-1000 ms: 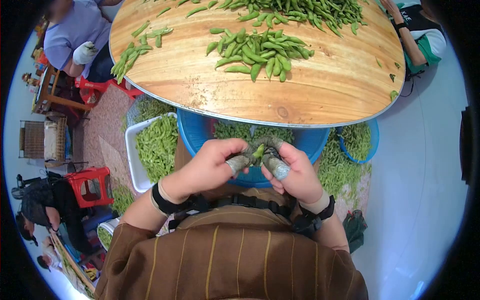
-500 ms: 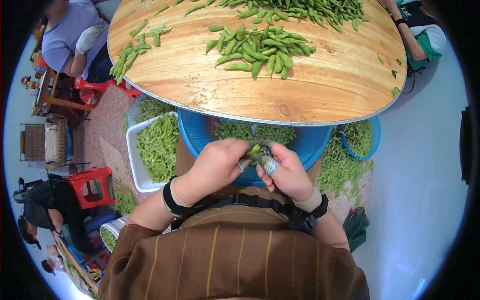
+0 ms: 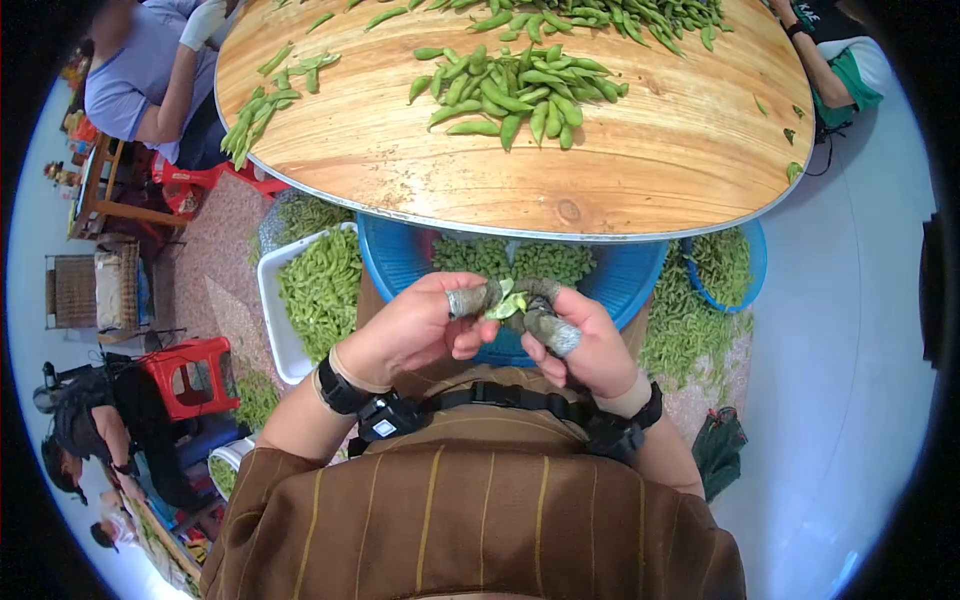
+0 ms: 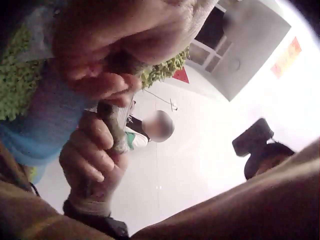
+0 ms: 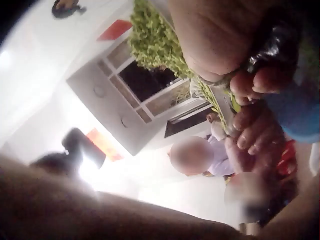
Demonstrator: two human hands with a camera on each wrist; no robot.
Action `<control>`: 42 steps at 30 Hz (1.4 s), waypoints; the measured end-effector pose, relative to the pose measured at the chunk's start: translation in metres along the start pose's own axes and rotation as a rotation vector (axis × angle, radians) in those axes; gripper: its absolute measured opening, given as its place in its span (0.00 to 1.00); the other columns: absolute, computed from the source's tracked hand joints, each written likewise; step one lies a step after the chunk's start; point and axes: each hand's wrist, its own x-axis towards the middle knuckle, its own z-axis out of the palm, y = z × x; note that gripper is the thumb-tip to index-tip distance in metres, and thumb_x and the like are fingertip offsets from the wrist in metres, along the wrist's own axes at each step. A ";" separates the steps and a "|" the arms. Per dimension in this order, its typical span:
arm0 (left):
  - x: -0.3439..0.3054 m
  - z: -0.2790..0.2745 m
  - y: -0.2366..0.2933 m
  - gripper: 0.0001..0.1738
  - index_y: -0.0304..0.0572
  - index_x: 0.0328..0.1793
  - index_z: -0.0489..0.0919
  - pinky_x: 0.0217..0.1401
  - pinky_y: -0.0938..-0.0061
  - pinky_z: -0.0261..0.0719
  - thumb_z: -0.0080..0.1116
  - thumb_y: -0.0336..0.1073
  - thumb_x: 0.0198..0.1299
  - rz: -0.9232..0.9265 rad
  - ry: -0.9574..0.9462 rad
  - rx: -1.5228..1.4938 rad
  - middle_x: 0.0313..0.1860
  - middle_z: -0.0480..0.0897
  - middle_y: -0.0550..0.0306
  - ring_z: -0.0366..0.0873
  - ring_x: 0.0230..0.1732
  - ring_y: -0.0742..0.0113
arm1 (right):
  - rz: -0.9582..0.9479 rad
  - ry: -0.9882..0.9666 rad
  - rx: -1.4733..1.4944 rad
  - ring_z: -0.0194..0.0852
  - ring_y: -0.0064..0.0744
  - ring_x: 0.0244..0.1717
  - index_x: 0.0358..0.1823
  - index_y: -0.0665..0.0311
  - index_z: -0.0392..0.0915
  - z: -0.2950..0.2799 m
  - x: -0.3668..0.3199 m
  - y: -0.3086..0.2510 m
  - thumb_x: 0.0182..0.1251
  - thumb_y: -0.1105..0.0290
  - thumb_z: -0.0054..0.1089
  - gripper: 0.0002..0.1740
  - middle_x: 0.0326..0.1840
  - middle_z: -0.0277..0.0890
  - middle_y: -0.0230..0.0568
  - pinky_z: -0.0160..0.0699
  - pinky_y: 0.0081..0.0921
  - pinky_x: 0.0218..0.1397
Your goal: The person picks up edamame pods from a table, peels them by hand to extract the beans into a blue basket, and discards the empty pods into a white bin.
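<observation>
In the head view a split green pod point(image 3: 508, 304) is pinched between both hands above a blue basin point(image 3: 388, 262) of shelled beans point(image 3: 470, 256). My left hand point(image 3: 412, 322) holds the pod's left side with thumb and fingertips; grey wrapping covers the thumb. The right hand point(image 3: 588, 342), also with wrapped thumb and finger, grips the other side. In the left wrist view the left hand point(image 4: 120, 45) is close and the right hand point(image 4: 90, 160) lies below. The right wrist view shows the right hand point(image 5: 225, 45) nearest, its fingers curled; the pod is mostly hidden there.
A wooden table point(image 3: 480, 190) with piles of pods point(image 3: 515, 95) stands beyond the basin. A white tub point(image 3: 285, 335) of pods is at left, a blue basket point(image 3: 755, 285) and loose pods at right. Other people sit around; a red stool point(image 3: 190, 375) stands at left.
The pod between the hands has come open and shows its pale inside. The left hand has turned so its wrapped thumb faces up. The person at upper left has raised a gloved hand.
</observation>
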 end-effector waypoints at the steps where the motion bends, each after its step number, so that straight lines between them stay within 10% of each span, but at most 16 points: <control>1: 0.000 0.003 -0.001 0.10 0.35 0.44 0.75 0.25 0.81 0.68 0.44 0.34 0.70 -0.007 0.052 0.137 0.29 0.80 0.59 0.70 0.21 0.76 | 0.061 -0.066 0.124 0.62 0.12 0.17 0.55 0.62 0.69 -0.003 0.000 -0.002 0.69 0.73 0.48 0.14 0.26 0.72 0.28 0.60 0.11 0.16; 4: 0.003 0.008 -0.009 0.09 0.34 0.42 0.76 0.27 0.81 0.69 0.44 0.29 0.67 0.066 0.134 0.493 0.30 0.79 0.60 0.70 0.23 0.76 | -0.015 0.092 -0.209 0.64 0.16 0.18 0.53 0.63 0.70 -0.009 0.006 0.006 0.68 0.72 0.51 0.13 0.26 0.71 0.27 0.65 0.16 0.19; 8: 0.007 0.000 -0.019 0.10 0.35 0.48 0.76 0.33 0.83 0.72 0.50 0.23 0.61 0.187 0.143 0.826 0.34 0.79 0.64 0.72 0.30 0.78 | -0.394 0.269 -0.943 0.75 0.50 0.31 0.42 0.68 0.75 -0.012 0.019 0.013 0.57 0.72 0.59 0.12 0.29 0.75 0.48 0.76 0.37 0.36; 11: 0.010 -0.009 -0.019 0.11 0.34 0.47 0.78 0.38 0.79 0.75 0.54 0.24 0.57 0.260 0.324 1.183 0.35 0.81 0.59 0.74 0.34 0.75 | -0.532 0.470 -1.318 0.74 0.57 0.36 0.39 0.69 0.75 -0.016 0.026 0.018 0.51 0.73 0.59 0.13 0.34 0.75 0.57 0.77 0.41 0.40; 13: 0.014 -0.016 -0.022 0.11 0.34 0.44 0.80 0.41 0.75 0.76 0.56 0.24 0.54 0.698 0.447 1.498 0.36 0.82 0.51 0.78 0.37 0.68 | -0.516 0.472 -1.316 0.75 0.57 0.37 0.39 0.69 0.75 -0.017 0.024 0.017 0.51 0.73 0.59 0.13 0.34 0.75 0.57 0.76 0.43 0.40; 24: -0.007 -0.005 -0.009 0.13 0.36 0.43 0.81 0.39 0.66 0.78 0.56 0.23 0.49 0.627 0.420 1.393 0.36 0.80 0.43 0.80 0.36 0.50 | -0.496 0.325 -0.885 0.73 0.61 0.30 0.33 0.70 0.69 -0.003 0.022 0.014 0.54 0.72 0.58 0.10 0.26 0.73 0.57 0.73 0.40 0.32; 30: -0.068 -0.007 0.026 0.15 0.41 0.43 0.81 0.42 0.60 0.79 0.56 0.26 0.46 -0.072 0.469 2.151 0.37 0.79 0.48 0.79 0.40 0.47 | -0.361 0.322 -0.954 0.70 0.63 0.29 0.32 0.70 0.67 -0.009 0.025 0.018 0.54 0.72 0.58 0.10 0.26 0.69 0.61 0.70 0.41 0.30; 32: -0.071 0.009 0.051 0.14 0.40 0.42 0.81 0.41 0.60 0.79 0.59 0.28 0.46 0.256 0.142 1.935 0.38 0.80 0.48 0.79 0.40 0.47 | -0.391 0.303 -0.948 0.69 0.63 0.28 0.32 0.70 0.67 -0.007 0.029 0.020 0.54 0.72 0.58 0.10 0.25 0.69 0.61 0.70 0.41 0.30; 37: -0.003 0.041 0.081 0.12 0.41 0.43 0.79 0.40 0.61 0.78 0.53 0.26 0.51 1.111 0.673 1.891 0.36 0.79 0.49 0.79 0.38 0.50 | -0.408 0.291 -0.904 0.69 0.63 0.27 0.32 0.70 0.67 0.000 0.028 0.016 0.53 0.72 0.57 0.10 0.24 0.69 0.60 0.69 0.40 0.29; 42: 0.032 0.037 0.091 0.26 0.39 0.53 0.74 0.45 0.60 0.76 0.52 0.18 0.42 0.854 0.696 1.963 0.44 0.77 0.46 0.76 0.47 0.45 | -0.420 0.361 -0.955 0.70 0.63 0.28 0.31 0.70 0.67 -0.012 0.016 0.021 0.53 0.72 0.57 0.10 0.23 0.68 0.60 0.70 0.40 0.30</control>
